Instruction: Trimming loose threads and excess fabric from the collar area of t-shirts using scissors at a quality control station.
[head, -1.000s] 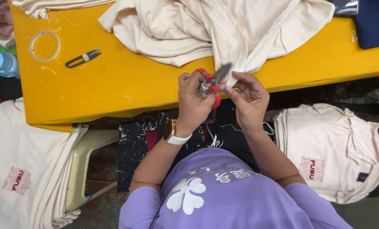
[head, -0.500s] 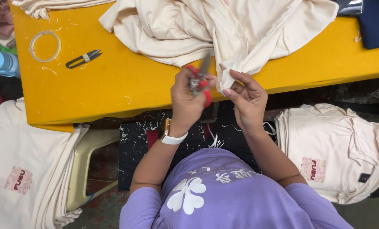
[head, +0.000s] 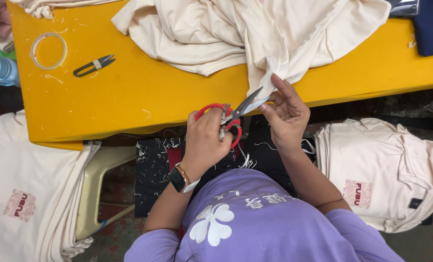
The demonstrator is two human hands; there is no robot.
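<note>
Left hand [head: 208, 140] grips red-handled scissors [head: 231, 116] with fingers curled through the loops, blades slightly parted, tips at the hanging edge of a cream garment [head: 255, 34]. Right hand [head: 287, 114] pinches that edge at the front rim of the yellow table [head: 129, 97], other fingers loosely bent. Black thread snips [head: 94, 65] and a tape ring [head: 49, 50] lie far left on the table.

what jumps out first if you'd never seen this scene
The bright yellow table fills the top of the view, with a heap of cream garment on it. At its front edge the left hand works red-handled scissors at a corner of cloth pinched by the right hand. Small black snips lie far left.
</note>
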